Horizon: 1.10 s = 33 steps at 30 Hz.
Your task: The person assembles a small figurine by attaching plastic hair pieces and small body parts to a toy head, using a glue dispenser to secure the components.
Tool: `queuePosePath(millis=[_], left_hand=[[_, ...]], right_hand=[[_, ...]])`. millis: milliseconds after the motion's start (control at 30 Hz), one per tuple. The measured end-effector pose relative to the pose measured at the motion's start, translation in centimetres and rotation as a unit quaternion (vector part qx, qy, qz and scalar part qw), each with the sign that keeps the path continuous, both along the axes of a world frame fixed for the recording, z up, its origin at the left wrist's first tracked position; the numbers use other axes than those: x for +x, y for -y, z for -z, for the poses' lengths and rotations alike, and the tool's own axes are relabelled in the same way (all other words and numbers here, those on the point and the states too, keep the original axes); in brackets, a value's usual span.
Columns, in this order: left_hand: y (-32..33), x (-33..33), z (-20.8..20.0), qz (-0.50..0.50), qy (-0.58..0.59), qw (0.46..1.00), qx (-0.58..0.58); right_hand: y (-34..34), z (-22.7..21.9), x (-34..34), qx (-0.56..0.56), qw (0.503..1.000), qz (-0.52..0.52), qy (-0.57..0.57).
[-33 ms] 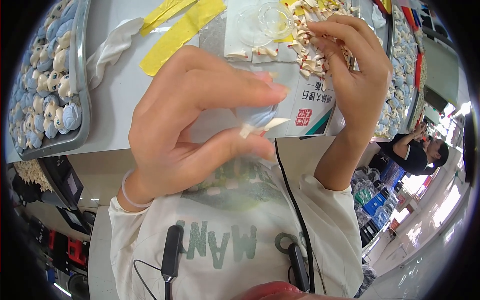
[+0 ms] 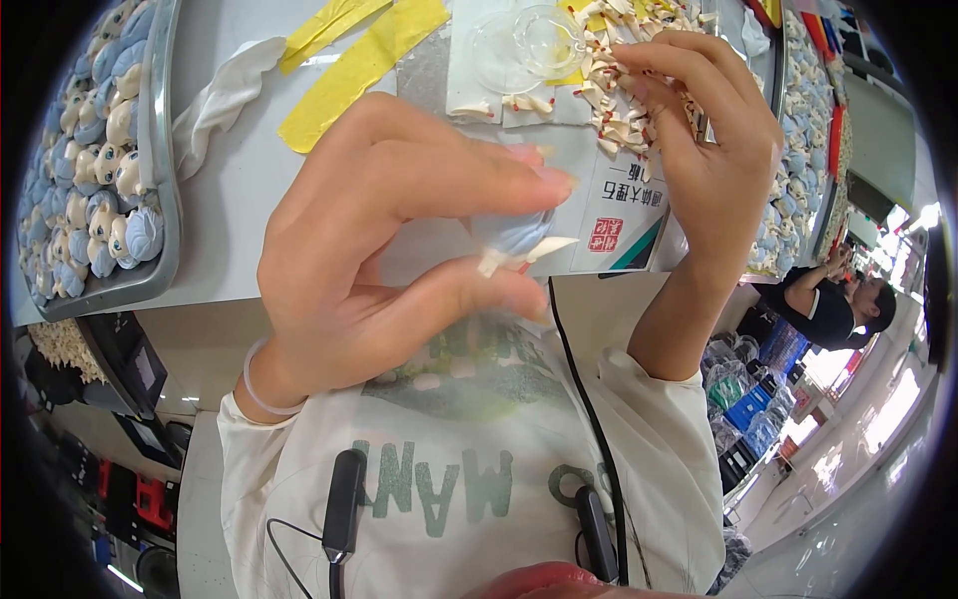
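My left hand (image 2: 369, 225) is closed around a small doll head (image 2: 521, 232) with light-blue hair, its thumb below and fingers above. A pointed cream ear-shaped piece (image 2: 552, 247) sticks out from the head beside the thumb, a touch of red at its base. Most of the head is hidden by the fingers. My right hand (image 2: 714, 115) reaches into a pile of small cream ear-shaped pieces (image 2: 624, 132) with red ends. Its thumb and index fingertips are a little apart among the pieces, with none plainly held.
On the left, a metal tray (image 2: 165, 230) holds many blue-haired doll heads; more heads (image 2: 798, 170) lie at the right. Clear round lids (image 2: 544, 45), yellow tape strips (image 2: 364, 75) and a crumpled white cloth (image 2: 225, 95) lie on the table. A person (image 2: 833, 299) is off to the right.
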<state>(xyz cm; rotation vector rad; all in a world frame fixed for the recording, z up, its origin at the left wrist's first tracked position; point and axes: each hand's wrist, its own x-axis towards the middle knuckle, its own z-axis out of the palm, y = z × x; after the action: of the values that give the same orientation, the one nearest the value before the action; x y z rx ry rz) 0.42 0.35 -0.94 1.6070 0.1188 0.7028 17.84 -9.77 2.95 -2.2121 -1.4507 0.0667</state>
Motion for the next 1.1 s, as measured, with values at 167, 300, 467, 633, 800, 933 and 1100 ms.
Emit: queuePosePath(millis=[167, 300, 467, 633, 800, 933, 1100], left_hand=[[0.0, 0.0, -0.1, 0.003, -0.014, 1.0, -0.007], [0.0, -0.1, 0.0, 0.013, -0.019, 1.0, -0.02], [-0.2, -0.2, -0.5, 0.031, -0.031, 0.999, -0.025], [-0.2, -0.3, -0.4, 0.038, -0.043, 0.998, -0.041], [-0.2, -0.2, -0.5, 0.046, -0.025, 0.998, -0.037], [-0.3, -0.3, -0.5, 0.047, -0.035, 0.997, -0.04], [-0.2, -0.1, -0.2, 0.058, -0.01, 0.996, -0.072]], right_hand=[[0.0, 0.2, 0.4, 0.021, 0.997, -0.034, 0.06], [0.0, 0.3, 0.5, 0.056, 0.995, -0.05, 0.062], [1.8, 0.8, 2.0, 0.144, 0.989, 0.001, -0.036], [2.2, 0.2, 1.7, 0.204, 0.963, 0.078, -0.156], [3.4, -0.2, 1.8, 0.208, 0.942, 0.074, -0.254], [4.2, 0.0, 2.1, 0.206, 0.941, 0.008, -0.27], [4.3, -0.2, 1.6, 0.255, 0.828, -0.037, -0.498]])
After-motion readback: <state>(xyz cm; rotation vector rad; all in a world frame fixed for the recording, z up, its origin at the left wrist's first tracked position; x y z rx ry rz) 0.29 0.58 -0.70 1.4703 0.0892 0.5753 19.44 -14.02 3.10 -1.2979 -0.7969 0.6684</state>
